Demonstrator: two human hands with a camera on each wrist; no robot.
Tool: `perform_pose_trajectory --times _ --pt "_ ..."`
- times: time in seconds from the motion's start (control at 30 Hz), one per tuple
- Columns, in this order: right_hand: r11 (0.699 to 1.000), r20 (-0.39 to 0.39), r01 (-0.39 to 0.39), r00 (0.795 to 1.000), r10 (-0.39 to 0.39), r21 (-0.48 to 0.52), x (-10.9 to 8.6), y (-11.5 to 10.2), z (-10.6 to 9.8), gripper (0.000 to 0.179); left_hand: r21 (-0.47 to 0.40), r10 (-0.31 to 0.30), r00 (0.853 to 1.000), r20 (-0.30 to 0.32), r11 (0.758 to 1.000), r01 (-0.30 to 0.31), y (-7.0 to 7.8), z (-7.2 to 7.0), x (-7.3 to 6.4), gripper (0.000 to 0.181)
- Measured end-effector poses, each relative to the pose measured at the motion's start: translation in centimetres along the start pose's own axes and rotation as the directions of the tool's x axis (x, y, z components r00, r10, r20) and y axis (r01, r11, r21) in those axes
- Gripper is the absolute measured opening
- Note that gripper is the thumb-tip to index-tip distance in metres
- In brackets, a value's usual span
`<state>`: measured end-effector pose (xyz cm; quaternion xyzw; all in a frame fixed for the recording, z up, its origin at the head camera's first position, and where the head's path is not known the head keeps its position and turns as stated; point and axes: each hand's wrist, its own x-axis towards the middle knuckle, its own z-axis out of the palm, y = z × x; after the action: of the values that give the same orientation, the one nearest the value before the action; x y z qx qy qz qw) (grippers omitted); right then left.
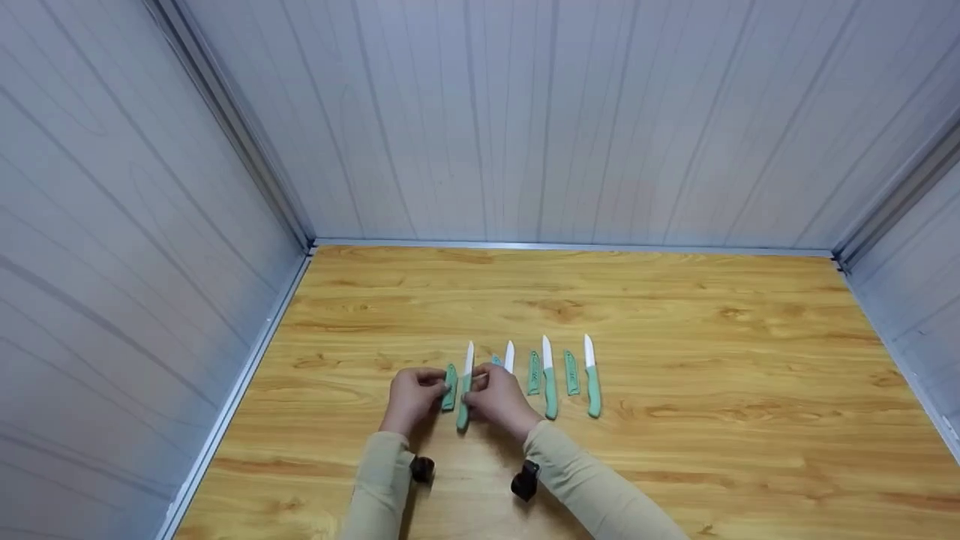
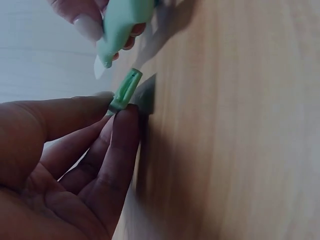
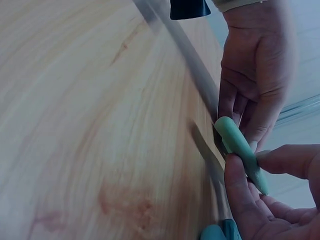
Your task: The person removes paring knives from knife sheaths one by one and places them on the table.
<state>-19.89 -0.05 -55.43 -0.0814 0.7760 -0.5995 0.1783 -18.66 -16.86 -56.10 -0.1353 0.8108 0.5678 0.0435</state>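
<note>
My left hand point(image 1: 411, 394) pinches a narrow green blade sheath point(image 1: 450, 391) between thumb and fingers. In the left wrist view the sheath point(image 2: 129, 86) shows its slotted end. Just to the right, my right hand point(image 1: 504, 399) holds a paring knife point(image 1: 463, 409) by its pale green handle, the white blade pointing away from me. Thumb and fingers grip the handle point(image 3: 239, 147) in the right wrist view. Knife and sheath are side by side, apart, close over the table. Partly behind the right hand lies another knife, its white blade point(image 1: 510, 355) showing.
Farther right on the wooden table point(image 1: 697, 337) lie a sheath point(image 1: 534, 373), a knife point(image 1: 550, 382), a second sheath point(image 1: 571, 373) and another knife point(image 1: 592, 381), all roughly parallel. A sheath tip point(image 1: 496, 360) shows beside the right hand. Pale panel walls point(image 1: 495, 135) enclose the table's back and sides.
</note>
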Motion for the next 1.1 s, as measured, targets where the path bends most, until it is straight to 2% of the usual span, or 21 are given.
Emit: perform_pose_trajectory --times 0.17,0.4,0.6,0.83,1.1 --pt "1.0 0.01 -0.019 1.0 0.019 0.008 0.21 -0.17 0.09 0.035 0.021 -0.007 1.0 -0.009 1.0 0.007 0.28 -0.01 0.06 0.018" --pt "0.998 -0.015 -0.002 1.0 0.002 -0.058 0.32 -0.18 0.18 0.037 0.075 -0.018 0.999 -0.03 0.997 0.021 0.59 0.09 0.09 0.016" --pt "0.998 -0.012 -0.007 1.0 0.006 -0.055 0.35 -0.37 0.25 0.037 0.123 0.019 0.999 -0.048 0.992 -0.013 0.49 0.32 0.28 0.015" --pt "0.997 -0.001 -0.018 1.0 0.018 -0.069 0.4 -0.69 0.24 0.038 0.163 0.054 0.994 -0.092 0.986 -0.039 0.42 0.31 0.02 0.015" --pt "0.993 0.001 -0.023 1.0 0.024 -0.112 0.59 -0.94 0.32 0.041 0.17 0.049 0.986 -0.159 0.985 -0.022 0.48 0.8 -0.36 0.014"
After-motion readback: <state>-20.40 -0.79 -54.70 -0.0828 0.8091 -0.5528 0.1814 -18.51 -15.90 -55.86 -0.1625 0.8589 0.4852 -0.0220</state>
